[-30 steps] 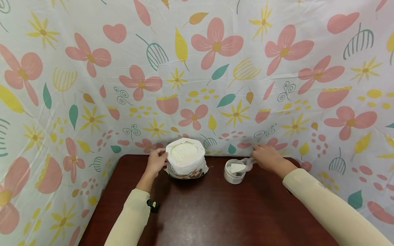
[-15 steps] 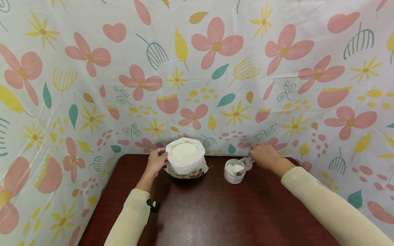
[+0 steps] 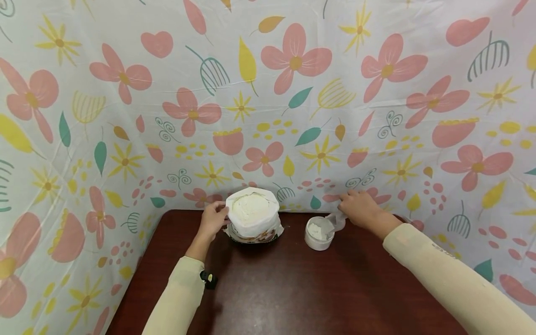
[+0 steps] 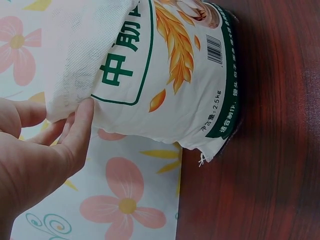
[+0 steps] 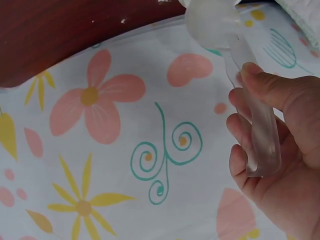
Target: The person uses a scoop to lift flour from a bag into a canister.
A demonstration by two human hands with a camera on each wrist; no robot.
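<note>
At the back of the table, a white flour bag (image 3: 249,228) stands with its top folded open, full of pale flour (image 3: 251,207). My left hand (image 3: 212,217) pinches the folded rim at its left side, thumb outside in the left wrist view, where the bag (image 4: 175,110) shows green lettering and orange wheat ears. To the right sits a small clear round tub (image 3: 318,244) with white flour in it. My right hand (image 3: 361,209) grips the handle of a translucent plastic scoop (image 5: 262,135). The scoop's bowl is tipped over the tub's right rim.
A dark reddish-brown table (image 3: 284,288) carries the bag and tub. Behind it hangs a white cloth (image 3: 268,116) printed with flowers and leaves, close to the table's back edge. White specks of flour lie on the tabletop near the tub.
The scoop in my right hand has turned over above the tub, and its flour has slid from the bowl into the tub. My left hand stays at the bag's rim.
</note>
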